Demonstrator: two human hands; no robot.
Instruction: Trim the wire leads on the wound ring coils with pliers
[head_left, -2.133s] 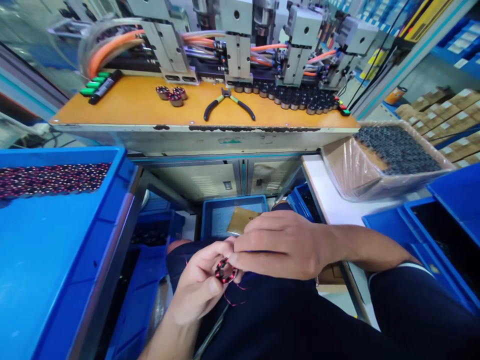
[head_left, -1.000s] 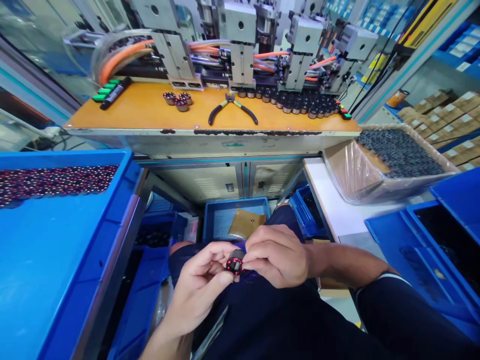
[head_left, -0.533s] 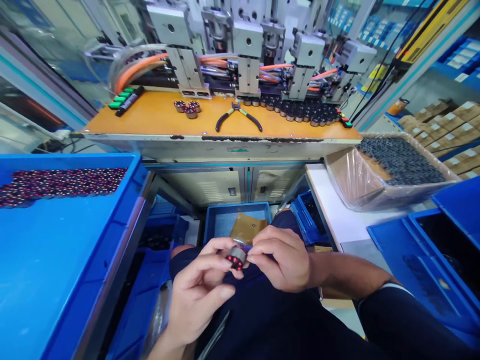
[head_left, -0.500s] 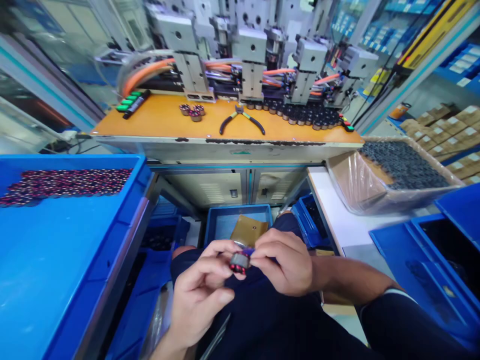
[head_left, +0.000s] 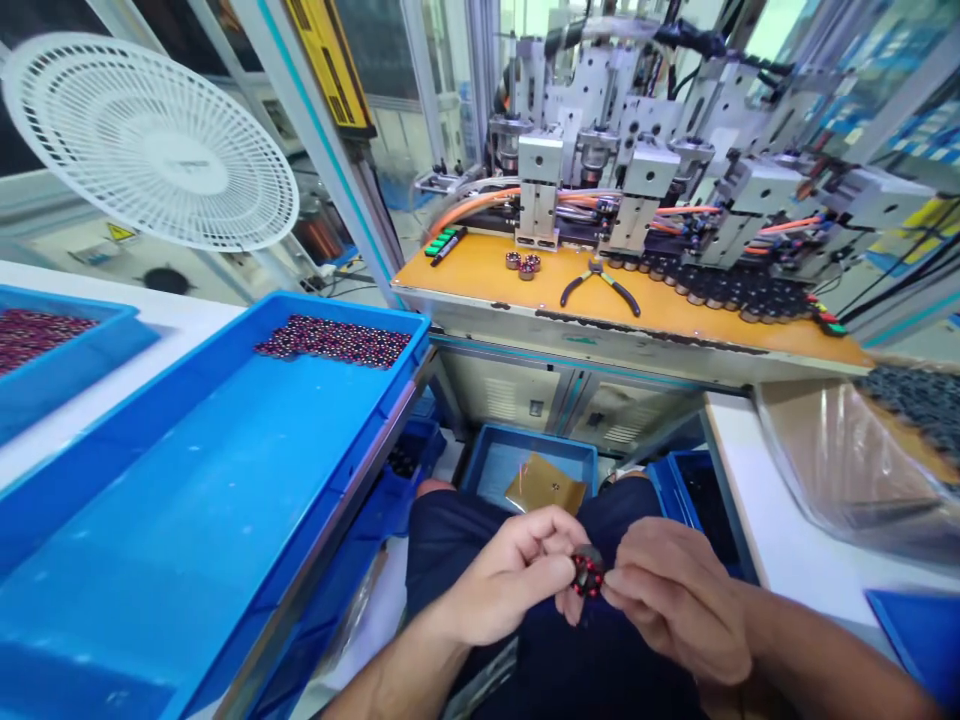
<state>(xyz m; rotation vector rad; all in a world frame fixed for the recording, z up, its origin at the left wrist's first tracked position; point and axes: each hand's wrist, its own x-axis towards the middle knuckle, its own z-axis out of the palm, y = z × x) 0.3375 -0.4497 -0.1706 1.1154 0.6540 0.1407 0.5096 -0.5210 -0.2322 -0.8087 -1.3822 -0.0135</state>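
Above my lap, a small motor stator (head_left: 588, 574) with a dark core and red windings is held between both hands. My left hand (head_left: 521, 568) pinches it from the left, thumb on the near side and fingers behind. My right hand (head_left: 679, 590) is closed, with thumb and fingertips pressed together at the stator's right edge. Whether a fine wire lies between those fingertips is too small to tell. On the orange bench top (head_left: 480, 275) beyond stand a few similar stators (head_left: 525, 264), beside pliers (head_left: 598, 285) with spread handles.
To my left, a blue tray (head_left: 187, 480) bears rows of stators (head_left: 337, 340) at its far end. A white fan (head_left: 172, 150) stands behind it. Machine fixtures (head_left: 634, 200) rise behind the bench, and a plastic-lined carton (head_left: 817, 470) is on the right. Below sits a blue bin (head_left: 480, 465).
The view has swung left, bringing the fan and another tray in. The stator has turned so its winding face shows. My left fingers have closed more around it.
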